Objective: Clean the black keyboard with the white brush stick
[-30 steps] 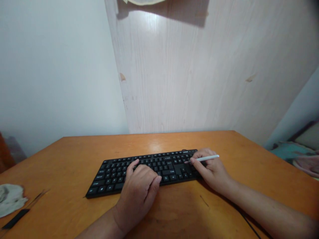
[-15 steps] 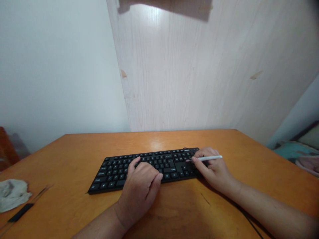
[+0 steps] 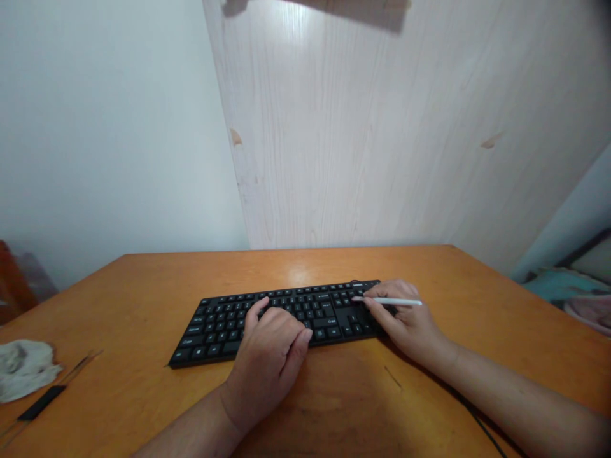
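Observation:
A black keyboard (image 3: 281, 318) lies slightly turned on the wooden table. My left hand (image 3: 270, 353) rests on its near middle, palm down. The thumb and little finger are spread apart; the bent middle fingers are mostly hidden behind the knuckles. At the keyboard's right end, my right hand (image 3: 403, 324) pinches a slim white pen-like stick (image 3: 394, 301). The stick lies almost level, its dull pinkish tip at the keys left of the number pad. Whether the tip touches a key I cannot tell. My right hand covers much of the number pad.
A crumpled whitish cloth (image 3: 23, 369) lies at the left of the wooden table (image 3: 157, 273). Near it is a thin tool with a black grip (image 3: 42, 403). A dark cable (image 3: 484, 429) runs beside my right forearm. A pale panelled wall (image 3: 334, 159) stands behind the table.
My right hand has moved a little up and left, and the stick's tip now sits farther back on the keys. My left hand stays in place.

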Available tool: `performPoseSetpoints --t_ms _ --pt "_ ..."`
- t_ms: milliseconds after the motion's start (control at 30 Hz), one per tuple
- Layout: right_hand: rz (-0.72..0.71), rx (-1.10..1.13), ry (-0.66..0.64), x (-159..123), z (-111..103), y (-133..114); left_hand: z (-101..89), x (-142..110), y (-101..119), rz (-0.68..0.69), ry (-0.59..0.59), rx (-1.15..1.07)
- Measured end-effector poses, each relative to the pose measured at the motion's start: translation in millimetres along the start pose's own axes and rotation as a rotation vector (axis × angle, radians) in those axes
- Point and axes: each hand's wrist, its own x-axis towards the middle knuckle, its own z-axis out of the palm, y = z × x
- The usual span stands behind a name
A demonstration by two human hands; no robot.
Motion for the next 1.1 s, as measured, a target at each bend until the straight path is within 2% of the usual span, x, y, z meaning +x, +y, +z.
performPoseSetpoints --t_ms 567,767,1100 --pt "-0.022 0.008 0.012 -1.2 0.9 1.0 0.8 -0.3 -0.7 -0.001 -0.006 0.006" --pt "-0.030 0.025 0.055 -0.8 -2.2 -1.4 1.0 -0.1 -0.6 0.000 0.005 0.003" --pt "-0.018 0.006 0.035 -0.7 -0.6 -1.5 2.0 -1.3 -2.1 -0.001 -0.009 0.012"
